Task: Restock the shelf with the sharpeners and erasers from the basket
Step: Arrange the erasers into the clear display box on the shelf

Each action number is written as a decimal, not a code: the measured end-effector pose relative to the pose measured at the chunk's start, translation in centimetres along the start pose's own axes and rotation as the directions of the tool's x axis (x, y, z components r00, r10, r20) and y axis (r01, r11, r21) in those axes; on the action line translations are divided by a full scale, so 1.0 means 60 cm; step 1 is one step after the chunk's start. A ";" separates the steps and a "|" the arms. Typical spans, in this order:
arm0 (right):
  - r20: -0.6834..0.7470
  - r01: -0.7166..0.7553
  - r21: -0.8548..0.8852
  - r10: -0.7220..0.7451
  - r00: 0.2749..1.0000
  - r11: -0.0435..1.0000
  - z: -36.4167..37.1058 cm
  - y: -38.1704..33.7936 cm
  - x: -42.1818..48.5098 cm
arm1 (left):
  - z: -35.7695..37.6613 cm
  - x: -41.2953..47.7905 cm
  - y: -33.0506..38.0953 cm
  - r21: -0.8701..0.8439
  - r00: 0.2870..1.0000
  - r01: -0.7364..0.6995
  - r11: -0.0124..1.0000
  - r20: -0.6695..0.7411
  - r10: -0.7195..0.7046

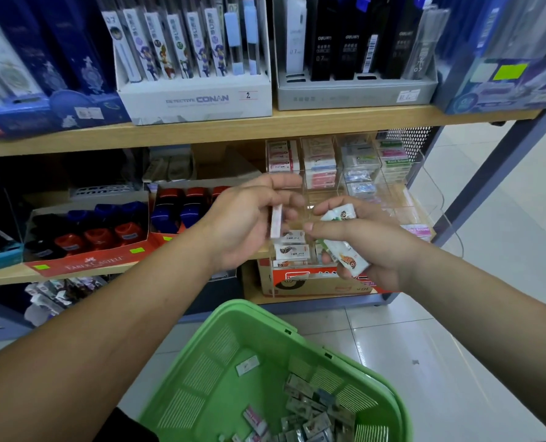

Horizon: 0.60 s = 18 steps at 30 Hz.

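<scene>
Shelves point(297, 122) of pale wood stand on a tiled floor point(488, 250), with a green basket point(220, 362) holding loose packets point(313, 413) below. Left hand point(243, 224) pinches one flat eraser point(276, 221) upright before the clear bins point(329, 173); right hand point(377, 247), just beside, curls round a few wrapped erasers point(345, 250).

One green basket point(220, 362) — above it, left hand point(243, 224) with one eraser point(277, 221), right hand point(380, 250) with at least two erasers point(349, 258).
</scene>
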State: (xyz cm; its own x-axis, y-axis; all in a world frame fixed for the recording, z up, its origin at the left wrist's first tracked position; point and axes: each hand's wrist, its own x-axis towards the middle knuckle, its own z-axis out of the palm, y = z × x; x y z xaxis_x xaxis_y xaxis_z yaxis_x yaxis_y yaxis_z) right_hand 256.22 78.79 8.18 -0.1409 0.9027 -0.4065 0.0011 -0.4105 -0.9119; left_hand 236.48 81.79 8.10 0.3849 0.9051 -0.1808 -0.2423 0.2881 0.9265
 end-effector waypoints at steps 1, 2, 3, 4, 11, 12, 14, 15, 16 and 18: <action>0.025 -0.013 0.021 0.012 1.000 1.000 0.006 -0.001 -0.001 | 0.004 -0.001 -0.001 -0.053 1.000 -0.009 0.999 0.013 0.010; 0.051 -0.023 0.050 0.020 0.999 0.999 0.012 -0.001 0.000 | 0.009 -0.003 -0.003 -0.090 0.999 -0.020 0.996 0.027 0.022; 0.067 -0.030 0.084 0.024 0.997 0.996 0.015 -0.002 0.000 | 0.012 -0.004 -0.006 -0.115 0.999 -0.033 0.993 0.039 0.037; 0.071 -0.036 0.116 0.028 0.997 0.993 0.017 -0.003 0.001 | 0.016 -0.005 -0.009 -0.127 0.997 -0.051 0.991 0.046 0.057; 0.010 -0.006 0.155 0.005 1.000 0.988 0.016 -0.001 0.006 | 0.010 -0.001 -0.021 -0.040 0.994 -0.099 0.994 0.049 0.101; -0.008 0.011 0.129 -0.010 1.000 0.992 0.013 -0.001 0.006 | 0.005 -0.001 -0.019 0.081 0.995 -0.098 0.992 0.046 0.094; -0.025 0.036 0.061 -0.034 0.999 0.998 0.005 -0.001 0.006 | -0.002 -0.004 -0.014 0.407 0.995 -0.091 0.909 0.009 0.095; -0.035 0.046 0.039 -0.045 0.998 0.998 0.001 -0.001 0.006 | -0.005 -0.006 -0.012 0.523 0.995 -0.085 0.848 -0.007 0.104; -0.056 0.062 0.033 -0.060 0.997 0.998 -0.003 -0.002 0.006 | -0.006 -0.007 -0.010 0.589 0.993 -0.083 0.804 -0.014 0.114; -0.141 0.097 0.067 -0.087 0.986 0.993 -0.016 -0.006 0.007 | -0.004 -0.009 -0.009 0.634 0.990 -0.087 0.768 -0.033 0.139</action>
State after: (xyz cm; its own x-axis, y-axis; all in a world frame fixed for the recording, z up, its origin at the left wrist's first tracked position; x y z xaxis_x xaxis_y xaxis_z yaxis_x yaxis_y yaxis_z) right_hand 257.09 79.43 8.32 0.0003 0.9441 -0.3298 -0.0794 -0.3287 -0.9411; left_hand 236.18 81.25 7.61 0.3176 0.9463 -0.0610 0.3455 -0.0555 0.9368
